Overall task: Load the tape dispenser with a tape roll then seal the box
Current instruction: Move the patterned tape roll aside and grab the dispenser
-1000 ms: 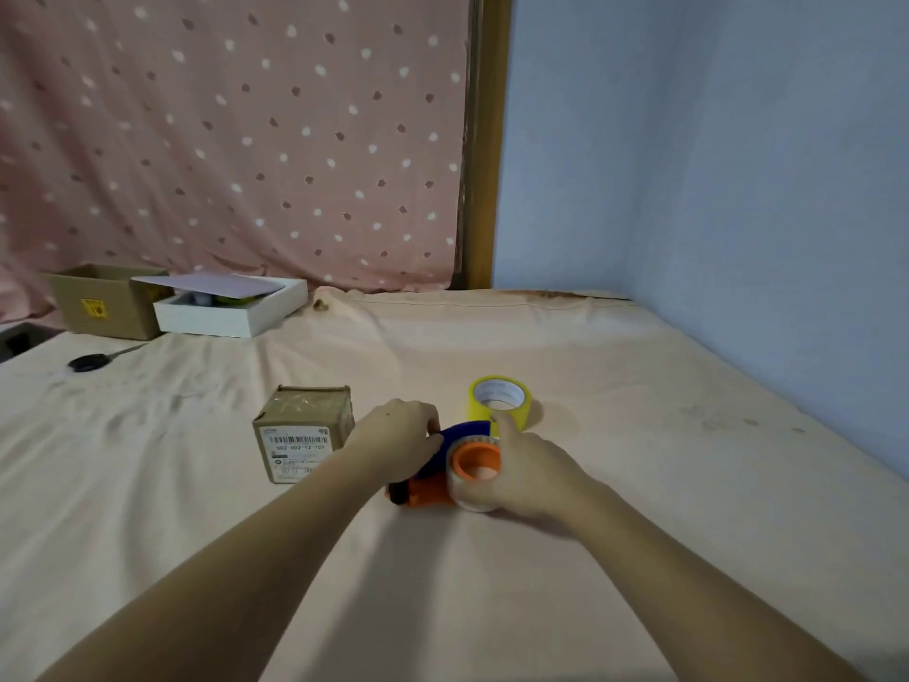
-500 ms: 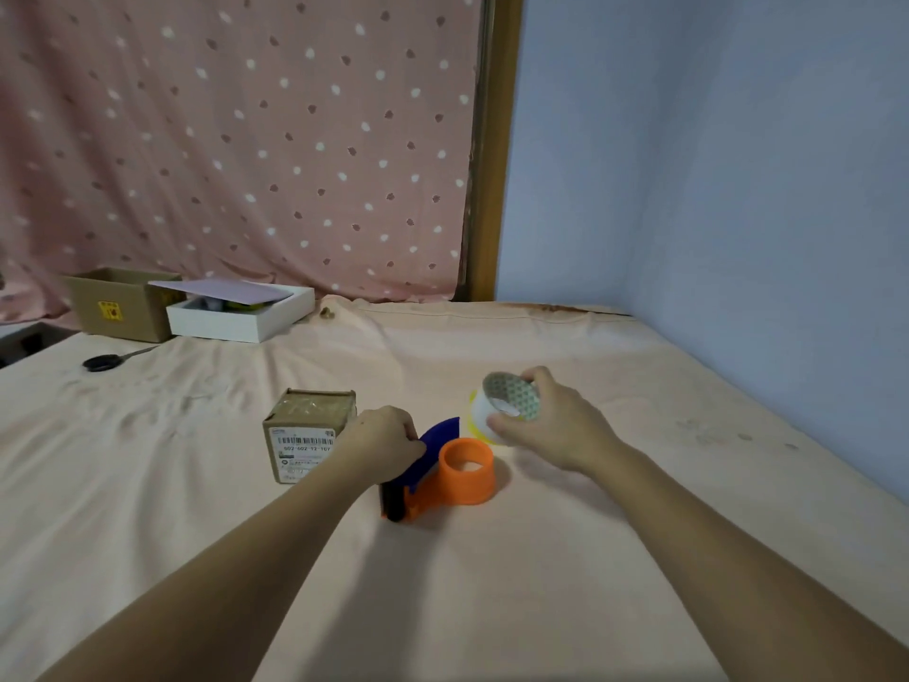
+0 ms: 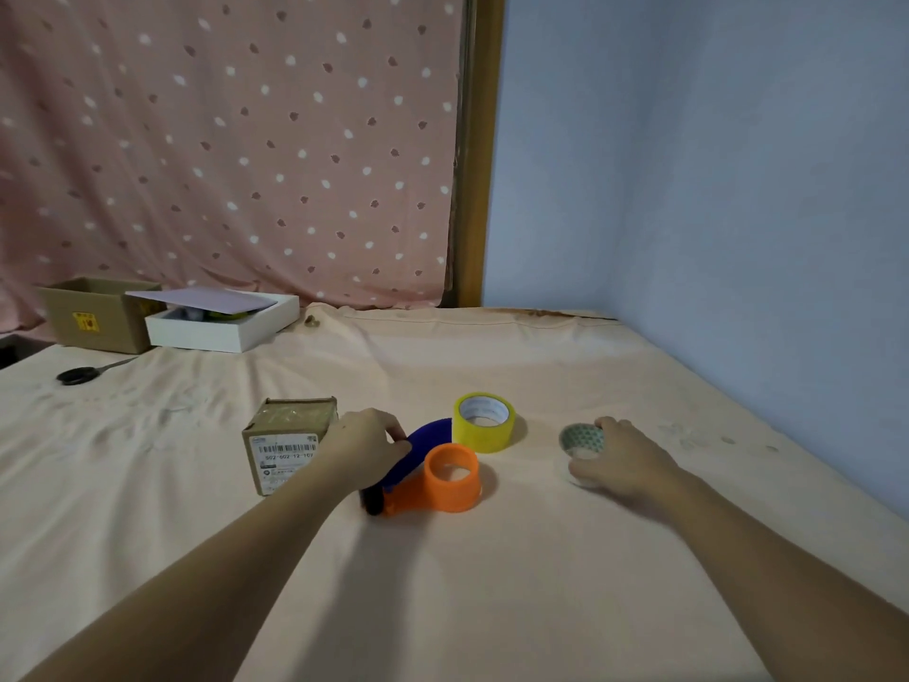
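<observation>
A peach bedsheet covered the work surface, which ran back to a pink dotted curtain and met a blue wall on the right. In the head view, the only one, the tape dispenser lay on its side near the middle of the sheet, its orange hub bare and its blue guard toward the back. The left hand gripped the dispenser's handle end, fingers curled round it. Just left of the dispenser, touching that hand or nearly so, stood the small labelled cardboard box. A yellow tape roll sat just behind the dispenser. Well to the dispenser's right, the right hand held a near-spent roll core low against the sheet, fingers wrapped round it. By my judgement the step was loading, with the hub cleared; the next move called for letting the core go, reaching for the yellow roll and seating it squarely on the hub. Open sheet lay in front of and right of the dispenser, though the wall hemmed that side. Far behind and left of the dispenser lay scissors, a brown carton and a white box.
</observation>
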`<state>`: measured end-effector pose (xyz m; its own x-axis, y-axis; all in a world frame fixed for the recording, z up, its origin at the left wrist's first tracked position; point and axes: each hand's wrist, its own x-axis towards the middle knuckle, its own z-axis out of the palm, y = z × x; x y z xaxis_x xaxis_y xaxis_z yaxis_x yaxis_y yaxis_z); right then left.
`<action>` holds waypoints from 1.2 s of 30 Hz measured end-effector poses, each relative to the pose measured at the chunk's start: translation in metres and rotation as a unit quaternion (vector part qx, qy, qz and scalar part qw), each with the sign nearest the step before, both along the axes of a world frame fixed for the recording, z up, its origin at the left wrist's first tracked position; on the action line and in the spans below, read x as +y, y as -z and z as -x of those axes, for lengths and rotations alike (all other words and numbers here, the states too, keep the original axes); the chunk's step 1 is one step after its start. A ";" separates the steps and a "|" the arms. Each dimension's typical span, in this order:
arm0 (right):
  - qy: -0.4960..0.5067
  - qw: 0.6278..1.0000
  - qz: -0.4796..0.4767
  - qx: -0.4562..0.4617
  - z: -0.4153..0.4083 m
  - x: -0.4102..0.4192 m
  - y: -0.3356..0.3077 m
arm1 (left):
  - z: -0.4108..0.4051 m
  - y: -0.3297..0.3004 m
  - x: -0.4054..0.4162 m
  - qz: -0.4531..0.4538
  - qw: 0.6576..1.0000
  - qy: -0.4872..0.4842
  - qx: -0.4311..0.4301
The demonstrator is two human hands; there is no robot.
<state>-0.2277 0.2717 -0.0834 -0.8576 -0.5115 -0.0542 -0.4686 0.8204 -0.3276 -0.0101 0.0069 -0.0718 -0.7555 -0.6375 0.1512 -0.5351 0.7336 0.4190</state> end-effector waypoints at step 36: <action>-0.100 0.986 0.130 -0.009 -0.005 -0.126 0.030 | 0.022 0.023 -0.029 -0.009 0.998 -0.046 0.029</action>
<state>-0.2227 0.1456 -0.1129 -0.7384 -0.6687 0.0877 -0.6048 0.5990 -0.5248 -0.0319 -0.0219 -0.0945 -0.6840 -0.7065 0.1817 -0.5740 0.6750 0.4636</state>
